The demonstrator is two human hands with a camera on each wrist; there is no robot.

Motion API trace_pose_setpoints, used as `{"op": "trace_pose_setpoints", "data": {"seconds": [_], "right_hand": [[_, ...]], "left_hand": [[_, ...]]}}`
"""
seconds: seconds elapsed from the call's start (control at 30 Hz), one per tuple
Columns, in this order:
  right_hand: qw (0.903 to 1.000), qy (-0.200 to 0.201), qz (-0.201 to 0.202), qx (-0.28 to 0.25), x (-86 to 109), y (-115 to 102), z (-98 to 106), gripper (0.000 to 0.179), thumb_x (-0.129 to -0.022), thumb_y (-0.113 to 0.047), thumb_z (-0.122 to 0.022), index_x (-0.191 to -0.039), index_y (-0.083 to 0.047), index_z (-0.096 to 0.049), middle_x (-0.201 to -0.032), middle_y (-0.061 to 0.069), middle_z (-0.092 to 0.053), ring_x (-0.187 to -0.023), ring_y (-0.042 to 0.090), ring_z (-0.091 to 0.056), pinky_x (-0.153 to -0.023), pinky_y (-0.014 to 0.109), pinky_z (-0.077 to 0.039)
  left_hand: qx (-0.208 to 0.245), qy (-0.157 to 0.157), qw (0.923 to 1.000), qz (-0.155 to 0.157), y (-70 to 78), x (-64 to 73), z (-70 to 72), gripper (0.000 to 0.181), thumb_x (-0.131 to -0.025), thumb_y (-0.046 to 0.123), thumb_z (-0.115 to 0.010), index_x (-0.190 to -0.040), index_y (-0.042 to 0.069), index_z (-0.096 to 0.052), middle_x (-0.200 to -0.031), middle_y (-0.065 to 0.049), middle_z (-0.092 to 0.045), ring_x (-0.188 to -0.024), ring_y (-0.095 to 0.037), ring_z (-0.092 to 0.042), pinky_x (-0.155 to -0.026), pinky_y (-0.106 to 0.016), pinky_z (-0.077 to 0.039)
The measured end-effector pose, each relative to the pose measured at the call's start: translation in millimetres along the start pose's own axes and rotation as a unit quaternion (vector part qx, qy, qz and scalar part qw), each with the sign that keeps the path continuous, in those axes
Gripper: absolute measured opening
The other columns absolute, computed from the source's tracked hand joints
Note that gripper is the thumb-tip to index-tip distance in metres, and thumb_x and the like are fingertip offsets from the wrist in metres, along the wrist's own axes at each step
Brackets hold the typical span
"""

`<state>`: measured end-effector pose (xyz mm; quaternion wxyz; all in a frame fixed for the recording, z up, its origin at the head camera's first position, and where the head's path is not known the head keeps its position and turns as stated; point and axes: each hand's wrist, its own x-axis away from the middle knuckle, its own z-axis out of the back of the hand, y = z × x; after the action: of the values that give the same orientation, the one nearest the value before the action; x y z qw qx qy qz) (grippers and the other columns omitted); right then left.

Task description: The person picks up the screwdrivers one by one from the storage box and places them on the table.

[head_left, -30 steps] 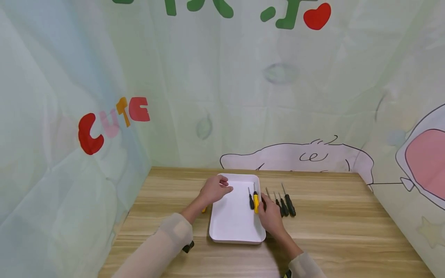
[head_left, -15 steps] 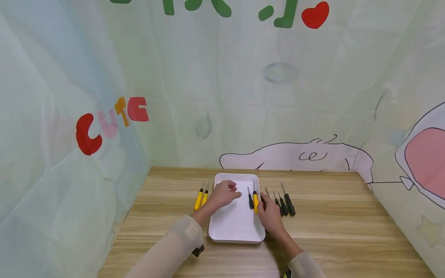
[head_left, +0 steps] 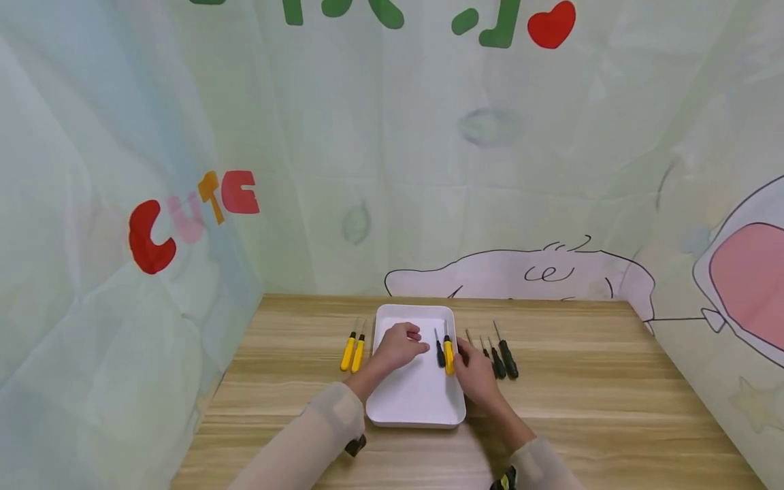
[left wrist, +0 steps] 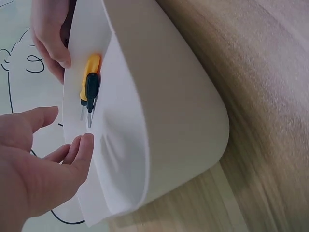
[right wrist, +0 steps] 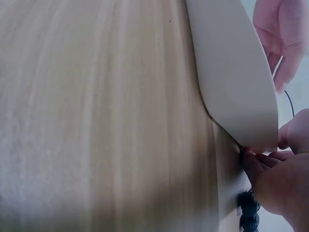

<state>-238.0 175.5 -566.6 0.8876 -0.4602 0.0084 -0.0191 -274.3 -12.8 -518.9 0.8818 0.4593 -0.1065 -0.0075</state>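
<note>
A white tray [head_left: 416, 401] lies on the table with a small black screwdriver [head_left: 440, 355] and a yellow-handled screwdriver [head_left: 449, 357] near its right wall. My left hand [head_left: 399, 346] hovers over the tray's left half, fingers loosely bent, holding nothing. In the left wrist view, its thumb and fingertips [left wrist: 87, 145] are apart. My right hand [head_left: 478, 376] holds the tray's right side, its thumb at the rim and its fingers [right wrist: 263, 162] low against the outer wall. Two yellow screwdrivers [head_left: 348, 352] lie left of the tray.
Several black screwdrivers [head_left: 507, 357] lie side by side on the wooden table [head_left: 588, 395], right of the tray and partly behind my right hand. A printed cloth backdrop [head_left: 404, 170] encloses the table's back and sides.
My left hand has moved right, farther over the tray, uncovering the two yellow screwdrivers on the left. My right hand stays at the tray's right side.
</note>
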Motion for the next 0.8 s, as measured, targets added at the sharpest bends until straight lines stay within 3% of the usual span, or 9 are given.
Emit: {"op": "trace_pose_setpoints", "data": {"seconds": [0.3, 0.53, 0.8], "right_hand": [[0.9995, 0.007, 0.001, -0.031, -2.7, -2.7, 5.1, 0.047, -0.106, -0.008, -0.057, -0.151, 0.004, -0.054, -0.148, 0.024, -0.060, -0.137, 0.038, -0.058, -0.113, 0.053, -0.049], [0.9982, -0.001, 0.007, -0.059, -2.5, -5.0, 3.5, 0.047, -0.104, -0.002, -0.058, -0.149, 0.007, -0.054, -0.146, 0.026, -0.061, -0.135, 0.039, -0.060, -0.111, 0.052, -0.050], [0.9977, 0.001, 0.032, -0.060, -3.7, -3.6, 5.6, 0.045, -0.103, 0.001, -0.058, -0.147, 0.011, -0.054, -0.145, 0.028, -0.060, -0.134, 0.040, -0.060, -0.111, 0.052, -0.051]], "left_hand": [[0.006, 0.004, 0.9999, -0.014, 4.2, 1.5, -11.5, 0.044, -0.093, 0.016, -0.081, -0.129, -0.005, -0.066, -0.110, -0.012, -0.072, -0.102, -0.027, -0.068, -0.094, -0.042, -0.060], [-0.006, 0.009, 0.9999, -0.007, 2.3, -2.1, -21.9, 0.040, -0.092, 0.013, -0.083, -0.125, -0.005, -0.068, -0.104, -0.011, -0.072, -0.095, -0.024, -0.067, -0.092, -0.040, -0.061], [-0.049, 0.011, 0.9980, -0.038, 7.0, -6.8, -32.4, 0.036, -0.088, 0.014, -0.084, -0.115, -0.005, -0.070, -0.092, -0.007, -0.067, -0.083, -0.020, -0.061, -0.079, -0.034, -0.058]]}}
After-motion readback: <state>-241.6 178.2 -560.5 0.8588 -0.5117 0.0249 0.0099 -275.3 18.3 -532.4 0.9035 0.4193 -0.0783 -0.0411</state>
